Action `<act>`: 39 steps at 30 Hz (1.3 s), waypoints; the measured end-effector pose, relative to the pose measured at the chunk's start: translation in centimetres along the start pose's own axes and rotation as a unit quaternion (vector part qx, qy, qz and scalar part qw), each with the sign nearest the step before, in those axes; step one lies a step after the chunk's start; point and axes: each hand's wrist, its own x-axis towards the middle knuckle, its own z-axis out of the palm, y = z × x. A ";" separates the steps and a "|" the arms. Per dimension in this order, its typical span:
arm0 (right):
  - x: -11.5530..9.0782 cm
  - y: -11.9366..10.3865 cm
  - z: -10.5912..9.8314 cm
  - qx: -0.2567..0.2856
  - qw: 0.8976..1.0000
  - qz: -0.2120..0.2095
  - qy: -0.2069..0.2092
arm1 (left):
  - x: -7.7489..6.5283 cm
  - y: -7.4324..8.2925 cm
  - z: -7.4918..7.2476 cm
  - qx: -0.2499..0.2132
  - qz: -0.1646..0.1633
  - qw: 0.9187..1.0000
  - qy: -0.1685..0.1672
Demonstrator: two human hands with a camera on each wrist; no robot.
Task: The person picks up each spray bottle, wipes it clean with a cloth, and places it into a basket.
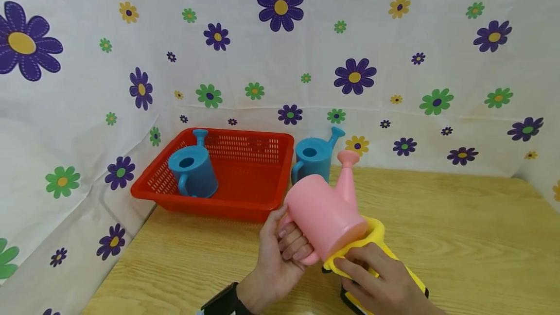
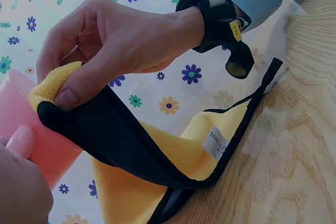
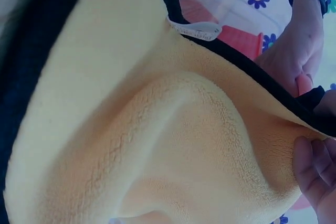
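My left hand [image 1: 280, 256] grips the handle of a pink watering can [image 1: 321, 213], fingers curled round it. The can is tilted above the table, with its spout [image 1: 347, 181] pointing up and its base toward my right hand [image 1: 385, 276]. That right hand pinches a yellow cleaning cloth [image 2: 157, 150] with a dark border between thumb and fingers. The cloth's bunched edge lies against the can's base in the head view. Below the hand it hangs in folds, and a white label [image 2: 215, 142] shows on it. Much of the right wrist view is filled by the cloth.
A red plastic basket [image 1: 236, 210] stands at the back left, with a blue watering can [image 1: 197, 174] upright inside. Just right of the basket, another blue watering can [image 1: 317, 159] stands on the wooden table [image 1: 459, 237]. A flower-patterned white sheet [image 1: 245, 62] hangs behind and to the sides.
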 end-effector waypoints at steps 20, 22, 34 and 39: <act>-0.8 -1.3 -0.2 0.010 0.995 0.075 -0.070 | 0.0 -0.4 0.0 0.006 -0.008 1.000 0.019; -0.9 -1.5 -0.2 0.008 0.993 0.088 -0.075 | 0.0 -0.4 -0.1 0.005 -0.008 1.000 0.019; -0.8 -1.0 0.3 0.009 0.998 0.063 -0.009 | 0.1 -0.2 0.2 -0.005 -0.013 1.000 0.008; -0.3 -0.4 0.2 -0.010 0.999 0.038 0.035 | 0.1 -0.1 0.3 -0.005 -0.011 1.000 0.012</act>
